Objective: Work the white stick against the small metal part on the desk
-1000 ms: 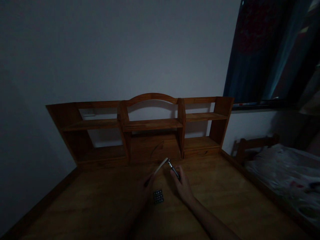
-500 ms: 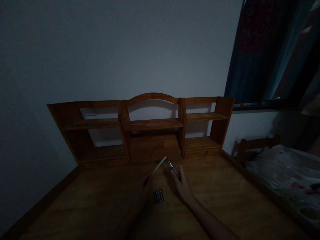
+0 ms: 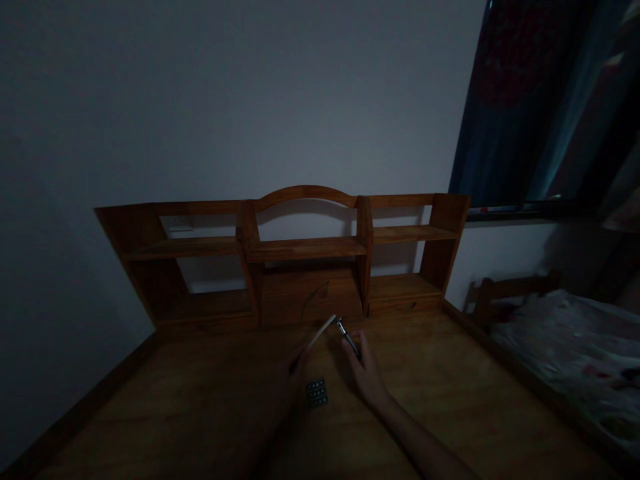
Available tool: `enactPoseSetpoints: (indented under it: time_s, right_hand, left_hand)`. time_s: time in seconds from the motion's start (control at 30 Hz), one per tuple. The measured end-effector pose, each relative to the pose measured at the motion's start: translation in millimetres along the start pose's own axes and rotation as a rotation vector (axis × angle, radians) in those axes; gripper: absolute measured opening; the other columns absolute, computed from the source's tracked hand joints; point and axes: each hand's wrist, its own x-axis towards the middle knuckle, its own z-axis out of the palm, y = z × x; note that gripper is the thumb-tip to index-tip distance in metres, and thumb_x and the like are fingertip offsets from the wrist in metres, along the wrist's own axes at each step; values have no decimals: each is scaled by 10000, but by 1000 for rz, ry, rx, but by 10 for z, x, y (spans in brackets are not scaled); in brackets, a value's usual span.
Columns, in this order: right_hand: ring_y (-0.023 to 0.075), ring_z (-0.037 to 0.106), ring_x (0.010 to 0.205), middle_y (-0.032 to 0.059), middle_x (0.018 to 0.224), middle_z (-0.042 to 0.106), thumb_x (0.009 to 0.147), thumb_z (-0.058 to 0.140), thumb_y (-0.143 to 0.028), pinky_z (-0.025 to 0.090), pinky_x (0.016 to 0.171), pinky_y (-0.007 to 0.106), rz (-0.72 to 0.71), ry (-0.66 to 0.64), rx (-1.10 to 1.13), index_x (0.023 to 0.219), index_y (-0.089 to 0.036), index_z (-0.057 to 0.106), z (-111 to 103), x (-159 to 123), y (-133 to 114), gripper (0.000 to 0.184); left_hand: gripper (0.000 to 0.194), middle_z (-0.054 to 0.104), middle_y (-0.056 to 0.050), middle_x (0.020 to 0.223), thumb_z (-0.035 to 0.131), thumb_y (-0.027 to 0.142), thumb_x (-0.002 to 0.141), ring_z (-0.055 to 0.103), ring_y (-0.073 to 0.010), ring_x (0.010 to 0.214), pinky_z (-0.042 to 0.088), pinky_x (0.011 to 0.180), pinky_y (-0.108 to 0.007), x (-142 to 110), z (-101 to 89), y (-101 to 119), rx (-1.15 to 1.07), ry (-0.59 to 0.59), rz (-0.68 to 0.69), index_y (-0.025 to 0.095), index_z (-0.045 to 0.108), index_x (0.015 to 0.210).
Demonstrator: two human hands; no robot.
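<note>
The room is dim. My left hand (image 3: 293, 373) is closed on a thin pale strip (image 3: 320, 332) that slants up to the right above the wooden desk (image 3: 200, 407). My right hand (image 3: 367, 377) is closed on a small metal tool (image 3: 347, 337) whose tip points toward the strip's upper end; the two tips nearly meet. A small dark blister pack (image 3: 317, 392) lies on the desk between my hands.
A wooden shelf unit (image 3: 305, 250) stands at the back of the desk against a grey wall. To the right a bed (image 3: 575, 353) with a light cover and a low wooden rail sits under a dark curtain (image 3: 540, 100).
</note>
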Motion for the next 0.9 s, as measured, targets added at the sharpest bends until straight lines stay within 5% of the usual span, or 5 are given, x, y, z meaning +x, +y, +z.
enactPoseSetpoints:
  time_s: [0.47, 0.9]
  right_hand:
    - [206, 622, 857, 22, 928, 659, 958, 499, -487, 456, 790, 303, 8, -5, -17, 1014, -231, 541, 3, -2, 16, 265]
    - [202, 619, 878, 11, 930, 651, 971, 471, -490, 457, 818, 305, 10, -3, -7, 1027, -239, 540, -8, -2, -32, 266]
  left_hand:
    - [454, 711, -118, 1196, 561, 528, 876, 650, -306, 1136, 479, 1025, -479, -53, 40, 94, 14, 79, -8, 191, 723, 1134]
    - [471, 703, -111, 1217, 540, 526, 884, 641, -308, 1153, 477, 1025, -462, -35, 11, 95, 49, 26, -4, 186, 714, 1159]
